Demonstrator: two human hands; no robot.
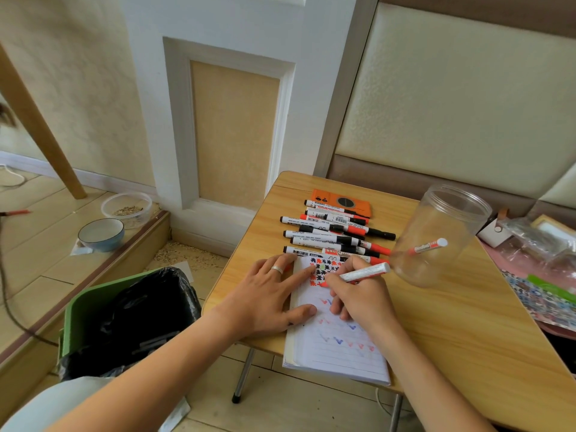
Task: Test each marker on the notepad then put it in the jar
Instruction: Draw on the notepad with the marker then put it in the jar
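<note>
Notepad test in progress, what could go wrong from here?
1. The notepad overhangs the near edge of the table. Only the left hand pins it; if that lifts, the pad could tip off.
2. The jar is tilted, mouth facing away, with one marker inside. A careless drop from the right hand could knock it over.
3. The pile of markers lies just beyond the writing hand; a nudge could send some rolling.

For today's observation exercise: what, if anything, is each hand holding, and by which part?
The right hand holds a marker by its lower barrel, near the tip, fingers wrapped round it. The left hand holds nothing; it presses flat on the notepad.
</note>
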